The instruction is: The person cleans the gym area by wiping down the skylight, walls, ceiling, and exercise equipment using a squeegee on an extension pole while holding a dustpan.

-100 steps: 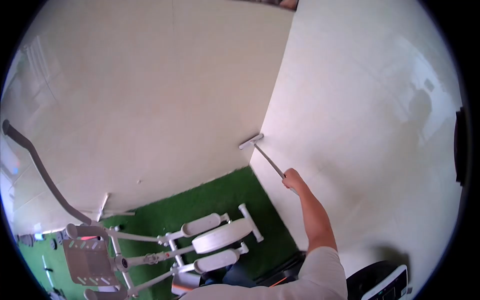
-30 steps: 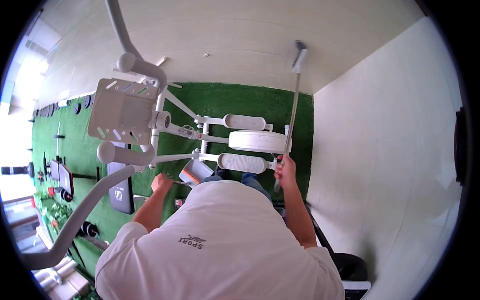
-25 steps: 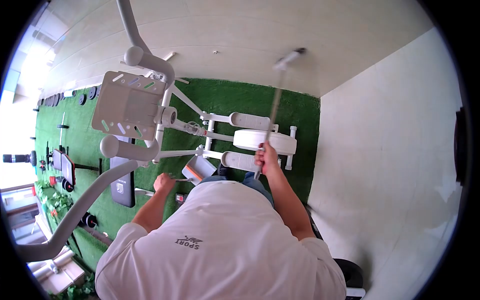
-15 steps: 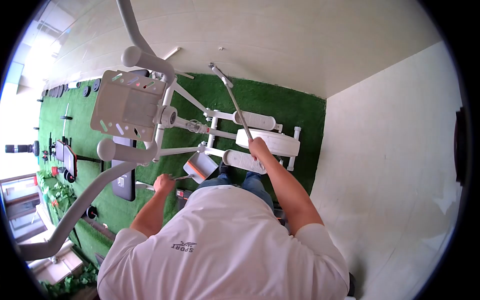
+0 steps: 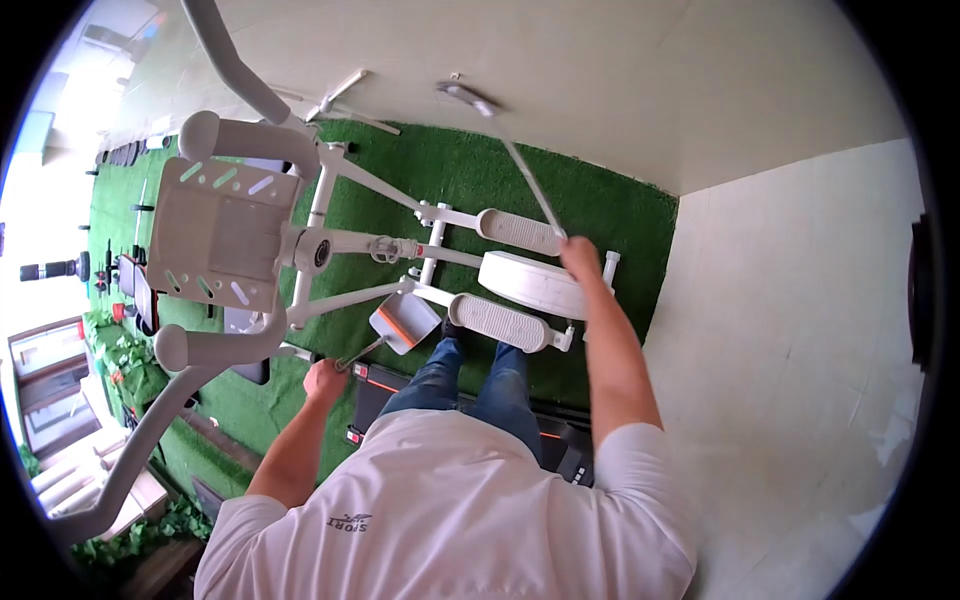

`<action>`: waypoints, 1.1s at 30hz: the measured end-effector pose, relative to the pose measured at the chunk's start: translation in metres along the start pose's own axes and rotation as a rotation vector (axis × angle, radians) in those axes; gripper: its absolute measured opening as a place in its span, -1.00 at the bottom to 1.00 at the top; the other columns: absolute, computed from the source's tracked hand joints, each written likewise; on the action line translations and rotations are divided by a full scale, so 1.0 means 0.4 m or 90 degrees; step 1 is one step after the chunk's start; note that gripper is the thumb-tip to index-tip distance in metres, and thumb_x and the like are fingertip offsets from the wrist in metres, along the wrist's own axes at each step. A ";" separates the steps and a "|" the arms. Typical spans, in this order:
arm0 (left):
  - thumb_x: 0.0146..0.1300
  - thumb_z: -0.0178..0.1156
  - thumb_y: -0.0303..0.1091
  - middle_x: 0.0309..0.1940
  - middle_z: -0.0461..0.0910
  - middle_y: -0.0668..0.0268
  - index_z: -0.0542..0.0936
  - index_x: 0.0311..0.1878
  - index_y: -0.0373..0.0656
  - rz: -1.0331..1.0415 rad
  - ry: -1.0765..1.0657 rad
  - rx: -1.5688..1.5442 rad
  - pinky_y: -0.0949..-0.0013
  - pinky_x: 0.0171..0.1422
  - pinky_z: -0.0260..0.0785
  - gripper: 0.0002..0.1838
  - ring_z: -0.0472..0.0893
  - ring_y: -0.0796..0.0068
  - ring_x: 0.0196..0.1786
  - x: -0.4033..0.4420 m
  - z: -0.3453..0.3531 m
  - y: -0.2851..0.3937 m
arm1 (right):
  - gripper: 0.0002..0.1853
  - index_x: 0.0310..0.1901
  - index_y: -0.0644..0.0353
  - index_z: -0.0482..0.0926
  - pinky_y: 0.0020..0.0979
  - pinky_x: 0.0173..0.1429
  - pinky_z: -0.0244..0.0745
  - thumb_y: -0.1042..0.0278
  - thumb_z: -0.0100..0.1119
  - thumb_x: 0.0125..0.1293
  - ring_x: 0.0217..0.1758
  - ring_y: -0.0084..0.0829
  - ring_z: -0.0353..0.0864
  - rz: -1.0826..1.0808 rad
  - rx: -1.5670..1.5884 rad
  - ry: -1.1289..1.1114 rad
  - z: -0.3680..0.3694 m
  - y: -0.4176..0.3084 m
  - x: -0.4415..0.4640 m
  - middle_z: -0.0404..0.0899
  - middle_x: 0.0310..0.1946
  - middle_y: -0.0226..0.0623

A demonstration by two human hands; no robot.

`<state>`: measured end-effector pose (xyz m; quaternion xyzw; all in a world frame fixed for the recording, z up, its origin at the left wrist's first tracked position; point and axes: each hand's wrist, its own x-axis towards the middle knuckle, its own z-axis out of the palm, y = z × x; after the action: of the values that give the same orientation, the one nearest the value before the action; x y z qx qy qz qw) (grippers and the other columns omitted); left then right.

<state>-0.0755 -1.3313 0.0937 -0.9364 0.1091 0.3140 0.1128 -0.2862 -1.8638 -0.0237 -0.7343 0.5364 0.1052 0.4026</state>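
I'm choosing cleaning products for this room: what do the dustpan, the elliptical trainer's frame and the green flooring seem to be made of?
Dustpan: probably plastic, smooth grey with an orange strip.
Frame: likely painted metal, judging by its slim, evenly white tubes.
Green flooring: apparently synthetic turf, with matte, uniformly green pile.

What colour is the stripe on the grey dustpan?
The stripe is orange; it shows best in the head view.

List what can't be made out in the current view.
Head view:
- Long-handled tool's head: motion blur; wall contact unclear.
- Right hand: fingertips hidden behind the hand itself.
- Dustpan: any fine dirt too small to tell.
- Upper handlebar: end cut off by top edge.
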 end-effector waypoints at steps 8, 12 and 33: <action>0.09 0.20 -0.09 -0.21 0.68 0.15 0.69 -0.20 0.05 -0.003 0.005 -0.034 0.08 -0.03 0.50 -0.73 0.65 0.07 -0.11 -0.003 -0.010 0.011 | -0.54 -0.37 0.38 0.54 -0.13 -0.60 0.44 0.05 -0.03 0.42 -0.64 -0.09 0.59 0.232 -0.049 0.167 -0.233 0.295 -0.304 0.57 -0.54 0.05; 0.08 0.22 -0.07 -0.22 0.68 0.15 0.68 -0.23 -0.01 0.012 0.004 -0.023 0.11 -0.03 0.51 -0.72 0.66 0.10 -0.09 0.005 -0.026 0.009 | -0.58 -0.36 0.39 0.56 -0.03 -0.40 0.54 0.13 -0.04 0.40 -0.50 0.03 0.63 0.063 -0.181 0.182 -0.181 0.356 -0.190 0.59 -0.47 0.13; 0.06 0.25 -0.07 -0.29 0.68 0.21 0.70 -0.16 0.19 -0.042 0.027 -0.047 0.12 -0.08 0.50 -0.74 0.66 0.11 -0.16 -0.016 0.019 0.001 | -0.70 -0.05 0.13 0.66 -0.10 0.08 0.53 0.26 0.11 0.23 0.04 -0.04 0.62 0.120 -0.188 0.000 0.019 -0.107 0.301 0.64 -0.07 -0.02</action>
<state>-0.0850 -1.3287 0.0915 -0.9495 0.0684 0.2938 0.0859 -0.1982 -1.9390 -0.0786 -0.7319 0.5816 0.2200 0.2787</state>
